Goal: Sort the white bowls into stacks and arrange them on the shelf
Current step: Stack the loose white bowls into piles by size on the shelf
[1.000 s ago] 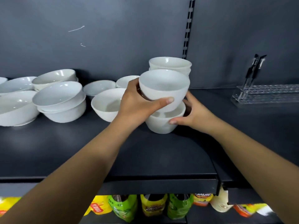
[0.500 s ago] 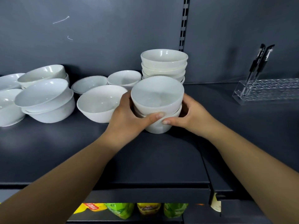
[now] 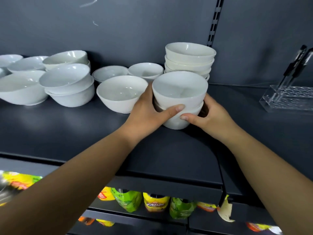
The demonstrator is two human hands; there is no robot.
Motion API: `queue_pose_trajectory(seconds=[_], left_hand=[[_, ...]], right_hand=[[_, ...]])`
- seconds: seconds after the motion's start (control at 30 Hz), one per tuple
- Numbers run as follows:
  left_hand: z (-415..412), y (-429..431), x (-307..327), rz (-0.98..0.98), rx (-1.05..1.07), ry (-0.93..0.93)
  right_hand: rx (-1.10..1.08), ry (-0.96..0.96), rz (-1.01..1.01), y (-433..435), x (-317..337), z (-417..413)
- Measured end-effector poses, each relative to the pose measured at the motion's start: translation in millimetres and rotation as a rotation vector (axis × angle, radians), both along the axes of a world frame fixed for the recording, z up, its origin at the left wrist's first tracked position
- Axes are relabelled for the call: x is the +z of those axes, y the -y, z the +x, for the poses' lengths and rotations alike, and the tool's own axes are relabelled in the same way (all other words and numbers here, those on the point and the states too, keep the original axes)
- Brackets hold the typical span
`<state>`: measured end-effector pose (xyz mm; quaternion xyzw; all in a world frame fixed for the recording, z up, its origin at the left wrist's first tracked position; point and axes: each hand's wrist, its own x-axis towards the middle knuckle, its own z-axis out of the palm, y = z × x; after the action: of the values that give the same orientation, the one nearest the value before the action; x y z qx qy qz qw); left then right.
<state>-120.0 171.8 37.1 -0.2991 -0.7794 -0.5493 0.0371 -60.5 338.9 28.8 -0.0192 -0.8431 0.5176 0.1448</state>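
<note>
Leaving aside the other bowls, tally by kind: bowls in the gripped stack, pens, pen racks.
Bowls in the gripped stack: 2
Black pens: 2
Clear pen rack: 1
Total: 5

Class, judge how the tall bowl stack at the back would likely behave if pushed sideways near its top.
The tall stack would probably tip or shed bowls: it is several high and its rims sit slightly uneven. It looks glazed and glossy, so likely slippery and breakable. Pushed low, it may slide on the smooth shelf.
</note>
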Motion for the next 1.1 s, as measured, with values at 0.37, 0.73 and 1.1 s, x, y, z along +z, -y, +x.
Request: queue_pose_trajectory(seconds=[0.37,0.73,1.1], left_hand=[[34.8,124.3,0.0,-0.175,0.148,-0.084],[80.8,401.6,3.6,0.006,0.601,0.017],[68.9,518.6,-5.5,0.071,0.812,0.144]], right_hand=[[-0.491,0.097,0.432,86.5,28.4,51.2],[-0.069,-0.049,0.297,335.9,24.5,29.8],[0.185,-0.052,0.163,468.3,13.6,-62.1]])
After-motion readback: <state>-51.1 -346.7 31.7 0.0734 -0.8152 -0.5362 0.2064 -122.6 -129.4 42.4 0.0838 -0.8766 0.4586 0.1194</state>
